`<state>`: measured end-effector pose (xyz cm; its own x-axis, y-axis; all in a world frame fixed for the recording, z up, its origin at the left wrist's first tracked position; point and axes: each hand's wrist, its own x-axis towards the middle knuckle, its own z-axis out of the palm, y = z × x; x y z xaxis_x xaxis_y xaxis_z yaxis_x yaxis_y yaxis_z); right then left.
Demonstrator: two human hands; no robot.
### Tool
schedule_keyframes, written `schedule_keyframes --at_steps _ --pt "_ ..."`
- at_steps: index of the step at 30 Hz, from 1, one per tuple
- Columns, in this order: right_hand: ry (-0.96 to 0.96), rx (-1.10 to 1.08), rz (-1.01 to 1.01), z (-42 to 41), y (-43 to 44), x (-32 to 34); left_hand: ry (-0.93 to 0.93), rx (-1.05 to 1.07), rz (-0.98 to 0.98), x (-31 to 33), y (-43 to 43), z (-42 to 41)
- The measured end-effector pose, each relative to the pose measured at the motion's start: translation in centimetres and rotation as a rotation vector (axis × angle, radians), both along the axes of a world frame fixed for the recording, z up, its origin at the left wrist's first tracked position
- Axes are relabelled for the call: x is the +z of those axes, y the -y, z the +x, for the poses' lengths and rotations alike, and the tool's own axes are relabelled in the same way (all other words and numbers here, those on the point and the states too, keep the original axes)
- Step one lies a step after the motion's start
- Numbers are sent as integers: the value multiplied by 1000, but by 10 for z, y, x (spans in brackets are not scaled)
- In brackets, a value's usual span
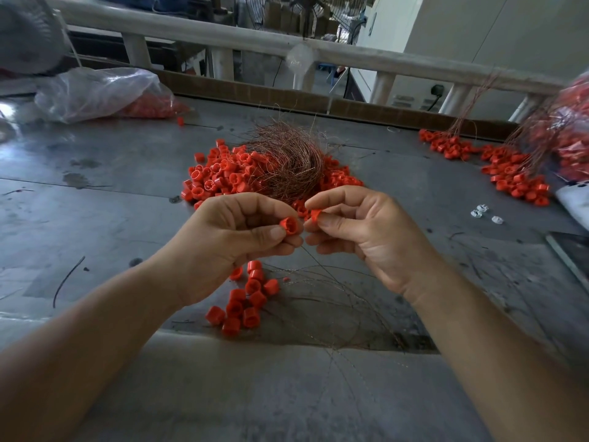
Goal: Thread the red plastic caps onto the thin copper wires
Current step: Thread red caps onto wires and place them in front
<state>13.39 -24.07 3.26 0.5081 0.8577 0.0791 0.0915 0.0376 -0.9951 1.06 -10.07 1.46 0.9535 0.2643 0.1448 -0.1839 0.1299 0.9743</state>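
Observation:
My left hand (237, 232) pinches a red plastic cap (289, 225) between thumb and fingers, its open end facing me. My right hand (360, 229) pinches a second red cap (315, 214) close beside the first; the two caps are a little apart. A thin copper wire (315, 261) trails down from between the hands toward the table. Behind the hands lies a tangled bundle of copper wires (283, 161) on a heap of loose red caps (220, 173). Below the hands sits a small cluster of caps with wires (245, 301).
On the grey metal table (111, 199), a clear bag of red caps (105, 94) lies at the back left. Wired caps (510, 173) pile at the right beside another bag (570, 132). Small white pieces (484, 213) lie right. A railing (223, 30) runs behind.

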Motion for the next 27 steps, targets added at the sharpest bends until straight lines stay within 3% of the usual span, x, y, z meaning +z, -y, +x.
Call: schedule_keyframes --at_steps 3,12,27 --pt "3 14 17 -1 0 1 -4 3 12 0 0 0" --pt "262 -33 92 -9 -5 -5 -17 88 46 -2 2 1" --pt "431 -127 90 -15 -8 -11 -45 141 33 -2 3 2"
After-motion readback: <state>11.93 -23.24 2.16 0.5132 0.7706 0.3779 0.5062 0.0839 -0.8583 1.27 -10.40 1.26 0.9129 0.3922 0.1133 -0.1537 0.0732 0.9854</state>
